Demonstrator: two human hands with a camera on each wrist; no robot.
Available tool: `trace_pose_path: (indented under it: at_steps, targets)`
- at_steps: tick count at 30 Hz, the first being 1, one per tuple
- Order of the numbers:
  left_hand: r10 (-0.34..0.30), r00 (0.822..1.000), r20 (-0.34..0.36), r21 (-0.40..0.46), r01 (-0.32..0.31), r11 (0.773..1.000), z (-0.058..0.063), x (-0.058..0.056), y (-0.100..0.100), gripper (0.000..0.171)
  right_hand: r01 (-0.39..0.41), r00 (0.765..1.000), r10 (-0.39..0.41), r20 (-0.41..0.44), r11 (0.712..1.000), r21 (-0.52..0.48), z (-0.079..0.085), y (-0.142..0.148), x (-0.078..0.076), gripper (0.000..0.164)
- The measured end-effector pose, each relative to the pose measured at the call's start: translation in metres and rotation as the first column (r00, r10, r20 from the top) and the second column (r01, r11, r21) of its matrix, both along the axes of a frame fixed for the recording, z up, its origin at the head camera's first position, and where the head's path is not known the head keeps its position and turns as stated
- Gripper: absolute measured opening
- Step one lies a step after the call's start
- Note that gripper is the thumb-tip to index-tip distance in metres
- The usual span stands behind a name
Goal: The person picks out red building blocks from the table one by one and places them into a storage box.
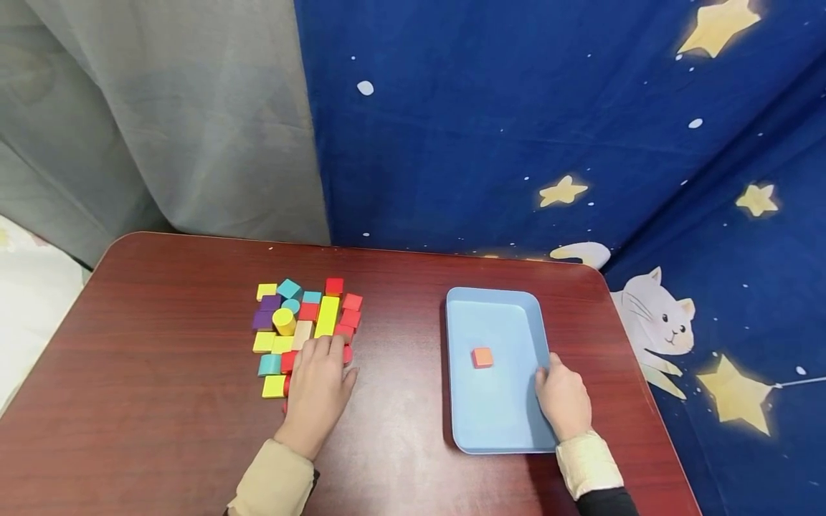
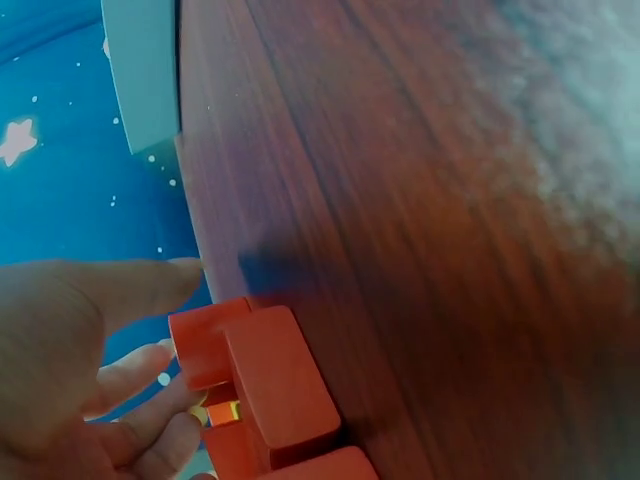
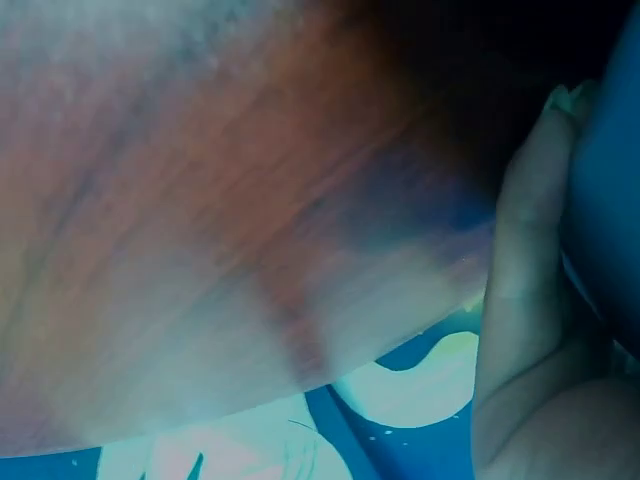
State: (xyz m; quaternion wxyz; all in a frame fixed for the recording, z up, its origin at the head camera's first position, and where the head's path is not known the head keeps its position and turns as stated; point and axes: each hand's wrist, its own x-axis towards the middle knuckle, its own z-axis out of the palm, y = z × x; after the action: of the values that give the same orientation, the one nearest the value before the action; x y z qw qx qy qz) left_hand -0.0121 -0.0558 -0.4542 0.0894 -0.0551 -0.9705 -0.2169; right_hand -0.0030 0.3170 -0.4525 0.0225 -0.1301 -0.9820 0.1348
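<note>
My left hand [image 1: 316, 387] lies over the near right part of a cluster of coloured wooden blocks, its fingertips among red ones and its thumb held out to the side. In the left wrist view the fingers reach red blocks [image 2: 285, 380], and the thumb stands apart from them. A light blue tray [image 1: 497, 423] is on the right, with one orange-red cube [image 1: 482, 357] inside. My right hand [image 1: 564, 398] grips the tray's right rim, thumb at the inner side. The right wrist view has a finger [image 3: 530, 240] along the tray's outer wall.
The cluster includes a long yellow block [image 1: 327, 316], a yellow cylinder [image 1: 284, 322], purple blocks [image 1: 262, 320] and a blue cube [image 1: 289, 289]. All stand on a dark red-brown table [image 1: 400, 344]. Behind it hang a grey curtain [image 1: 226, 129] and a blue star-patterned curtain [image 1: 452, 143].
</note>
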Motion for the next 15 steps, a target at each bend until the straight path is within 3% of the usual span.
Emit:
trace_pose_path:
  at_steps: [10,15]
  targets:
    - [-0.057,0.996,-0.069,-0.090,0.051,0.995,-0.0056,-0.0035,0.0033,0.033,0.053,0.997,-0.053,0.055,0.999,-0.001,-0.0064,-0.0012,0.0024,0.034]
    - [-0.068,0.995,-0.070,-0.120,0.059,0.991,-0.0046,-0.0045,0.0032,0.032,0.083,0.995,-0.082,0.055,0.997,-0.011,-0.0070,-0.0070,0.0018,0.028]
